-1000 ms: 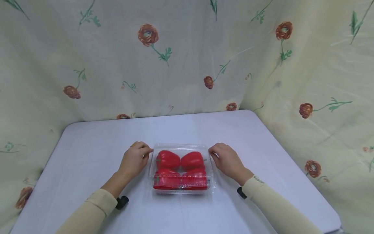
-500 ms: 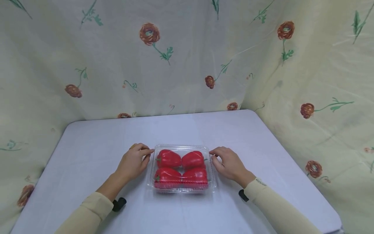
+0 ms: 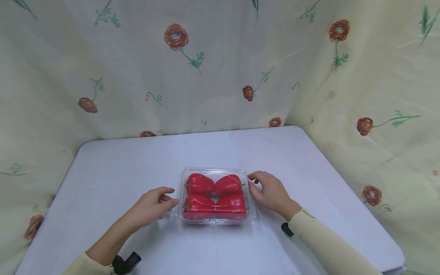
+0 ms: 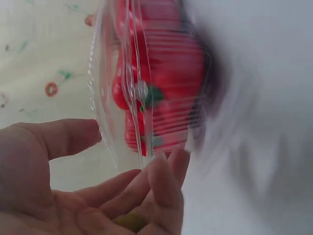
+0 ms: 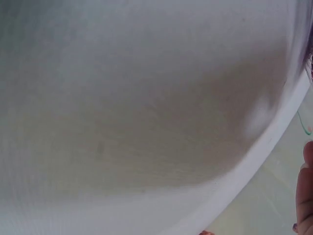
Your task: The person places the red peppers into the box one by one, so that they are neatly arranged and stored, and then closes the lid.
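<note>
A clear plastic clamshell box [image 3: 215,220] with its lid down sits on the white table. Inside lie several red bell peppers [image 3: 200,184] with green stems. Just off the box's left side, my left hand [image 3: 151,208] has its thumb and fingers spread apart, holding nothing. The left wrist view shows the box's ribbed side wall [image 4: 171,73] beyond the left fingers [image 4: 166,186]. My right hand [image 3: 271,191] keeps its fingertips right at the box's upper right edge, thumb apart from the index finger. Only a sliver of the right fingers [image 5: 305,196] enters the right wrist view.
The white table [image 3: 137,160] has rounded corners at the back. A flowered curtain [image 3: 213,68] hangs close behind it and along both sides. A black wrist camera [image 3: 126,263] sits at the left cuff, another [image 3: 287,230] at the right.
My left hand has come away from the box's upper left corner, moving toward me with its fingers spreading. The right hand stays by the upper right edge, its thumb slightly farther from the index finger.
</note>
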`<state>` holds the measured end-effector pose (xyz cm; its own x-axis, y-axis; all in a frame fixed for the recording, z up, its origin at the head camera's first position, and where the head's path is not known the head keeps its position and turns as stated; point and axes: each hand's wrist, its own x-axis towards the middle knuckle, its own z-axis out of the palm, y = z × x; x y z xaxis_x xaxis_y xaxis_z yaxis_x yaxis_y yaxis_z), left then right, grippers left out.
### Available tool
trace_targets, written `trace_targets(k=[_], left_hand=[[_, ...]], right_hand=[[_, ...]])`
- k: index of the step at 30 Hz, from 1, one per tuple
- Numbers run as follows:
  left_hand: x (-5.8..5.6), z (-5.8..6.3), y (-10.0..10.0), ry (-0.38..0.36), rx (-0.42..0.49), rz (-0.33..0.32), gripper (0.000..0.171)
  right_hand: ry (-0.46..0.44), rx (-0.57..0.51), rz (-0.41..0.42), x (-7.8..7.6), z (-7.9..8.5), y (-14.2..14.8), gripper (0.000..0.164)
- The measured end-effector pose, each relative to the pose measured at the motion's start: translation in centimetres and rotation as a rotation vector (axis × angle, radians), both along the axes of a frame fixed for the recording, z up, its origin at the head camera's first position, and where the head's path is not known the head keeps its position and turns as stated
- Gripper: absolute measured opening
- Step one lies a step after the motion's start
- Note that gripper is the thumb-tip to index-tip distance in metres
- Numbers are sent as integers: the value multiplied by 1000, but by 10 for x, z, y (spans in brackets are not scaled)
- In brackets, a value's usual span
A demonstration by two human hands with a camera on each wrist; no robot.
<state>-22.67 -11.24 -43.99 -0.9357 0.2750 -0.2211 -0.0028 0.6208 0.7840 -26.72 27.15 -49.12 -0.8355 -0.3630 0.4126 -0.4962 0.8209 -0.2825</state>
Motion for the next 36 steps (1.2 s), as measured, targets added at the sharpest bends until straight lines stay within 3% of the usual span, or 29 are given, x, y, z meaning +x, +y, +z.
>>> trace_targets(k=[3, 9, 20, 28, 36], left_hand=[[3, 1, 3, -98, 74, -10, 53], [5, -1, 3, -194, 117, -55, 65], [6, -4, 1, -221, 160, -84, 69], [8, -2, 4, -235, 148, -92, 70], [9, -3, 2, -253, 177, -98, 72]], right_hand=[[-3, -1, -18, 1, 1, 1, 24], [-26, -1, -38, 5, -1, -3, 26], [-72, -29, -89, 12, 0, -9, 28], [-324, -133, -87, 38, 9, -6, 46], [-519, -273, 15, 62, 18, -3, 63]])
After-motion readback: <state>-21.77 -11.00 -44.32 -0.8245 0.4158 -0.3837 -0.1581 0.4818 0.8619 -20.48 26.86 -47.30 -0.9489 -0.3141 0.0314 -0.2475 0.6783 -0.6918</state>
